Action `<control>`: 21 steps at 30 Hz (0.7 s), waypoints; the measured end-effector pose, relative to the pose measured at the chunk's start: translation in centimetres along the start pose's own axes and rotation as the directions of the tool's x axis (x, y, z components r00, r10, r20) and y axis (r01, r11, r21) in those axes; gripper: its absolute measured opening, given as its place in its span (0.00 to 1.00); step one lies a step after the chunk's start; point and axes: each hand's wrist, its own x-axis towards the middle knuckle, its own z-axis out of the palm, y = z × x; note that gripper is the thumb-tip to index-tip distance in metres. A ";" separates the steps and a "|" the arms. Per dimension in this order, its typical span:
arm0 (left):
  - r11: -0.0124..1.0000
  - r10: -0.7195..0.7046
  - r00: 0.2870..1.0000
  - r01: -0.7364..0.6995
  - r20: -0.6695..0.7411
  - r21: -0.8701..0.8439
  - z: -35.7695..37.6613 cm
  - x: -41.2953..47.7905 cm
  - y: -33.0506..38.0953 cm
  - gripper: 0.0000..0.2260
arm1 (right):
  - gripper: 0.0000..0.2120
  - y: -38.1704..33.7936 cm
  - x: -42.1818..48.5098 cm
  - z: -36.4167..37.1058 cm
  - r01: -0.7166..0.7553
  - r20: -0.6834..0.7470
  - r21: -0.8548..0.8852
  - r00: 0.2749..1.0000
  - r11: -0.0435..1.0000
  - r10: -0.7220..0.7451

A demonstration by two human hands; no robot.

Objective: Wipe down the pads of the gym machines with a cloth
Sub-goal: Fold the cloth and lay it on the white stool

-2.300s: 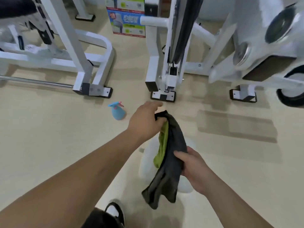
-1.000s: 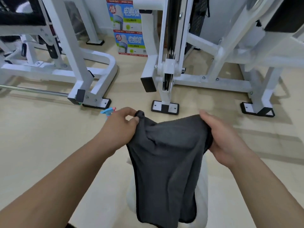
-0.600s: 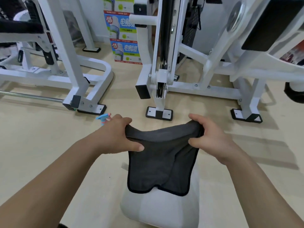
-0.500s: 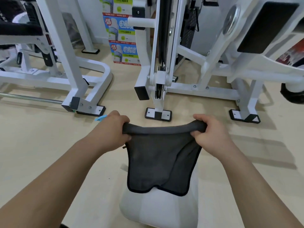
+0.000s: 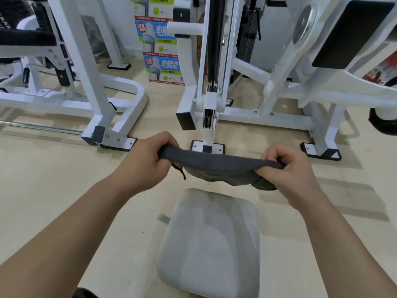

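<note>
Beige floor point(image 5: 53, 190) all round. Centre back: white machine frame point(image 5: 211, 82) with a black belt running down its upright, its foot plate point(image 5: 207, 147) just beyond the hands. Right: second white machine point(image 5: 285, 100) carrying a tilted black pad point(image 5: 352, 33) up high, with nothing in front of it. Left: third white frame point(image 5: 86, 72) with a black pad point(image 5: 25, 37) at the picture edge, partly behind its own upright, and a steel bar point(image 5: 38, 126) low along the floor. Stacked printed cartons point(image 5: 159, 50) stand against the wall between the left and centre frames. Nearest: grey seat pad point(image 5: 210, 239) directly below the camera, top face bare. Dark grey cloth point(image 5: 217, 166) is stretched taut between both hands, over the floor just past the pad's far edge, slack part sagging underneath; floor shows between cloth and pad, so no contact. Left hand point(image 5: 146, 162) has its fingers curled tight round the cloth's left end; right hand point(image 5: 287, 168) pinches the right end between thumb and curled fingers. Hands are well apart.
</note>
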 end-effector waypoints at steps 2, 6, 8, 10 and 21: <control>0.990 -0.083 0.967 0.052 0.239 0.132 -0.4 -0.4 -0.7 0.23 | 0.20 0.8 0.2 -0.6 -0.153 0.164 -0.102 0.972 0.983 0.168; 0.916 -0.302 0.745 0.053 0.595 0.399 0.1 -1.6 -1.2 0.19 | 0.24 2.5 0.0 -0.7 -0.147 0.382 -0.450 0.860 0.881 0.339; 0.907 -0.316 0.674 0.009 0.667 0.420 0.7 -2.0 -1.5 0.17 | 0.24 2.7 -0.3 -0.1 -0.153 0.442 -0.496 0.803 0.855 0.400; 0.903 -0.344 0.651 0.033 0.677 0.428 0.8 -2.1 -1.5 0.18 | 0.18 2.1 -0.5 0.1 -0.183 0.484 -0.494 0.755 0.850 0.443; 0.868 -0.495 0.273 0.205 0.825 0.453 4.3 -2.9 -1.8 0.14 | 0.05 5.6 -2.9 1.9 -0.206 0.609 -0.740 0.198 0.640 0.768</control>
